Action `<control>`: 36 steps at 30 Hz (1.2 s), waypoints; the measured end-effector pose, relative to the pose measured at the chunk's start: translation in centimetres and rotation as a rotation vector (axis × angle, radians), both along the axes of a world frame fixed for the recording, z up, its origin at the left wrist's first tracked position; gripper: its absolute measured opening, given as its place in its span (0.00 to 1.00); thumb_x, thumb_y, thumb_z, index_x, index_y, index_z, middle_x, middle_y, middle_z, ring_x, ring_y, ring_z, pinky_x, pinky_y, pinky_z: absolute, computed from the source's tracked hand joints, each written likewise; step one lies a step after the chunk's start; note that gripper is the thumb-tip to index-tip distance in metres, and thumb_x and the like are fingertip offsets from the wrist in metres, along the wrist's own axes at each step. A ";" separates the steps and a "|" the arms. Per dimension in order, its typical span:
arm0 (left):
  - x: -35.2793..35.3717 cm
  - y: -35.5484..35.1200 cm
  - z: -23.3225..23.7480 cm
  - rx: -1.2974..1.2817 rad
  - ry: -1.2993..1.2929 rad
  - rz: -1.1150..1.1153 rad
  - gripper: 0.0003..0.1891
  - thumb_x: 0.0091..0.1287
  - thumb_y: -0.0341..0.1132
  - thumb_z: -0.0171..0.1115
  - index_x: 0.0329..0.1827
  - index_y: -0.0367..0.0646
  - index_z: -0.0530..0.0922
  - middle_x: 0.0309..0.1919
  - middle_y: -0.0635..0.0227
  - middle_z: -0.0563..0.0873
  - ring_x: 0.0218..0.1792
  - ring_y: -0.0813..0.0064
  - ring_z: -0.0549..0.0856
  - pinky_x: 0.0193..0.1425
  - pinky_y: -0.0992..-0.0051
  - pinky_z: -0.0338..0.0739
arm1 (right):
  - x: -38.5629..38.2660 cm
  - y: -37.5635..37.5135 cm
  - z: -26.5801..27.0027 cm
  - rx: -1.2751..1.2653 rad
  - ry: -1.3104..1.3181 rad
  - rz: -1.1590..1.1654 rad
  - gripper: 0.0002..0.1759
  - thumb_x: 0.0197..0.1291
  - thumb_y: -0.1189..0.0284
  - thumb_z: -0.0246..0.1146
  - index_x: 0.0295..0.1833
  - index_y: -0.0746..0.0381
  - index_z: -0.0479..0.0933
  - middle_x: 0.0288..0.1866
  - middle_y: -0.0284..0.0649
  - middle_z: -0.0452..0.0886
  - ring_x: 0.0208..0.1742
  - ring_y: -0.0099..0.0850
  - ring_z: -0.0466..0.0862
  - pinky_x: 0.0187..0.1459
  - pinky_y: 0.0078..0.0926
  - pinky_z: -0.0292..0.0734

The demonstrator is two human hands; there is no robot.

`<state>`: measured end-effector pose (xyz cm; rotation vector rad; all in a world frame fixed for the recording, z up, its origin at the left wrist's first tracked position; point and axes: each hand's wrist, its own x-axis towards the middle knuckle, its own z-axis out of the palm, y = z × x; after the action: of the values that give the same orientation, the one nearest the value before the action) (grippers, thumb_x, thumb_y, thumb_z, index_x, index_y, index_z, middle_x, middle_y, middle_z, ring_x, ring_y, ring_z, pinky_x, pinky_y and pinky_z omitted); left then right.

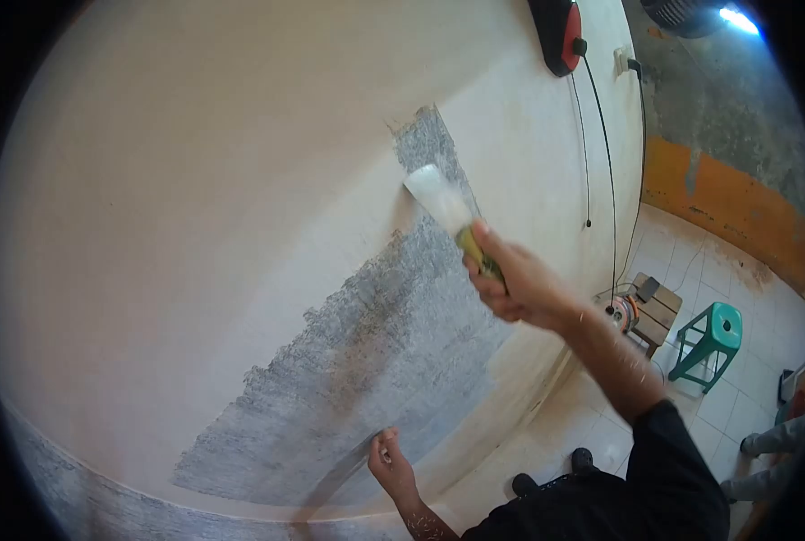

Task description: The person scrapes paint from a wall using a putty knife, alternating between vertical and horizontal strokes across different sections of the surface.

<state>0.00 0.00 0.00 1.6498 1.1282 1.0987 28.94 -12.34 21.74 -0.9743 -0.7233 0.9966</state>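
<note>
My right hand is closed around the yellow-green handle of a putty knife. Its wide, pale blade meets the wall near the upper end of a grey scraped patch. Part of the blade is blurred by motion. Lower down, my left hand is close to the wall over the grey patch, with thumb and fingers curled together; whether something small is between them I cannot make out. Cream paint covers the wall to the left, ending in a ragged border along the grey area. Pale flecks lie on both forearms.
A red and black device hangs on the wall, with cords dangling. On the tiled floor are a wooden stool holding an orange-grey item and a green plastic stool. Another person's legs show at right. A lit lamp is above.
</note>
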 end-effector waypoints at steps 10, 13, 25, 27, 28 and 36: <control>13.1 -6.9 10.7 0.199 -0.258 -0.527 0.40 0.74 0.34 0.61 0.81 0.40 0.46 0.57 0.58 0.78 0.53 0.69 0.81 0.49 0.73 0.75 | -1.7 3.7 -6.4 0.193 -0.207 -0.059 0.28 0.80 0.50 0.42 0.52 0.66 0.72 0.41 0.38 0.84 0.35 0.25 0.84 0.31 0.23 0.78; 16.9 -7.5 12.0 0.323 -0.130 -0.398 0.44 0.72 0.28 0.59 0.83 0.40 0.39 0.60 0.55 0.76 0.57 0.66 0.80 0.55 0.69 0.76 | -0.5 2.9 -6.3 0.163 -0.186 0.026 0.27 0.80 0.53 0.46 0.56 0.68 0.74 0.40 0.39 0.83 0.35 0.22 0.82 0.34 0.24 0.78; 25.1 -11.9 11.7 0.720 0.114 0.388 0.22 0.72 0.22 0.57 0.69 0.27 0.73 0.45 0.49 0.86 0.43 0.66 0.87 0.47 0.73 0.80 | 11.4 -0.4 -11.5 0.349 -0.582 -0.360 0.16 0.78 0.69 0.49 0.52 0.67 0.79 0.44 0.48 0.85 0.46 0.34 0.83 0.51 0.31 0.77; 25.3 -12.2 13.2 0.697 0.164 0.448 0.21 0.71 0.22 0.60 0.67 0.30 0.76 0.38 0.53 0.87 0.37 0.71 0.86 0.42 0.75 0.79 | 13.9 0.2 -14.8 0.401 -0.560 -0.713 0.16 0.77 0.70 0.48 0.58 0.68 0.75 0.59 0.53 0.80 0.60 0.39 0.78 0.63 0.38 0.71; 25.5 -12.3 14.5 0.720 0.221 0.500 0.21 0.70 0.22 0.62 0.66 0.34 0.78 0.31 0.59 0.85 0.30 0.77 0.82 0.36 0.77 0.77 | 15.0 0.2 -15.6 0.337 -0.678 -0.824 0.18 0.77 0.69 0.47 0.62 0.68 0.72 0.65 0.55 0.73 0.66 0.42 0.72 0.67 0.42 0.66; 28.4 -12.2 17.0 0.826 0.200 0.608 0.23 0.67 0.24 0.67 0.66 0.44 0.80 0.22 0.64 0.78 0.21 0.80 0.75 0.26 0.77 0.71 | 20.6 2.7 -19.4 0.097 -1.071 -0.809 0.42 0.78 0.48 0.41 0.84 0.59 0.35 0.85 0.54 0.27 0.84 0.51 0.24 0.77 0.61 0.21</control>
<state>28.39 -12.19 17.04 2.1210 1.4707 2.0206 49.54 -9.61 2.29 -1.5332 -1.0786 -0.3418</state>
